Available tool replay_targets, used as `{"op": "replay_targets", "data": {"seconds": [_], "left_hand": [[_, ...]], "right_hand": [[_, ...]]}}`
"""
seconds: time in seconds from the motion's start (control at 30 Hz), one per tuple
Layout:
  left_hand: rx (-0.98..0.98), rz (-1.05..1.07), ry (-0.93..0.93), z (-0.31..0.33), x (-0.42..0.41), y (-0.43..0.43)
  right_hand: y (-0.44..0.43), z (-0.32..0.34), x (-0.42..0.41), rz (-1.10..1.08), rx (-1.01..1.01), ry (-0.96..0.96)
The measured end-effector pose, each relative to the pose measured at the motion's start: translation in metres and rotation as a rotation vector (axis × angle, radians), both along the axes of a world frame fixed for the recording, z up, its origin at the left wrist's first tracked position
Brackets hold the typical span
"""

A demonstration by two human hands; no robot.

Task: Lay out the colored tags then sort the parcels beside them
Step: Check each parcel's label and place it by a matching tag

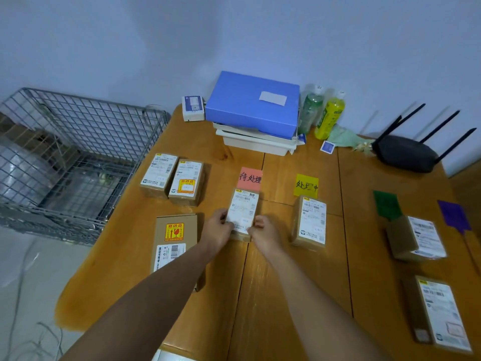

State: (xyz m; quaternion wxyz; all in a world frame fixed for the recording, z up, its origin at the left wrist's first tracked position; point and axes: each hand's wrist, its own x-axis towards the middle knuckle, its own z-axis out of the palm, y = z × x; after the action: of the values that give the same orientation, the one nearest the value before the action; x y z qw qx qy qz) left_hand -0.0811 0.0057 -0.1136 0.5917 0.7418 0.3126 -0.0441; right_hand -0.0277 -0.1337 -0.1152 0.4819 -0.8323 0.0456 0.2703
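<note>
parcel [243, 213]: both hands, left [221, 226] and right [263, 229], are gripping its near end below the pink tag [250, 178], mid-desk [273, 282]; risk: sliding forward and covering the tag.

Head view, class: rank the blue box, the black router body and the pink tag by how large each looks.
1. blue box, clearly largest.
2. black router body.
3. pink tag, smallest, partly covered by the parcel in both hands.

Pink tag [250, 179], yellow tag [306, 185], green tag [387, 205], seemingly purple tag [454, 216]
</note>
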Motion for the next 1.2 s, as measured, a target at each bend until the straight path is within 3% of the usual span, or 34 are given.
{"op": "replay_targets", "data": {"seconds": [0.13, 0.27, 0.43, 0.77, 0.97, 1.2], "left_hand": [[0.043, 0.019, 0.021, 0.011, -0.01, -0.005], [0.129, 0.07, 0.01, 0.052, -0.006, -0.001], [0.421, 0.005, -0.086, 0.157, 0.007, 0.012], [0.977, -0.198, -0.177, 0.382, -0.011, 0.021], [1.11, -0.2, -0.183, 0.415, -0.033, 0.034], [1.096, -0.191, -0.172, 0.411, -0.035, 0.094]], "right_hand": [[-0.005, 0.016, -0.007, 0.039, -0.031, -0.039], [-0.012, 0.067, 0.0, 0.17, -0.183, -0.229], [-0.014, 0.172, 0.02, 0.297, -0.366, -0.459], [-0.021, 0.409, 0.011, 0.333, -0.495, -0.902], [-0.009, 0.462, -0.012, 0.338, -0.477, -1.0], [0.048, 0.463, -0.016, 0.325, -0.464, -1.002]]}}
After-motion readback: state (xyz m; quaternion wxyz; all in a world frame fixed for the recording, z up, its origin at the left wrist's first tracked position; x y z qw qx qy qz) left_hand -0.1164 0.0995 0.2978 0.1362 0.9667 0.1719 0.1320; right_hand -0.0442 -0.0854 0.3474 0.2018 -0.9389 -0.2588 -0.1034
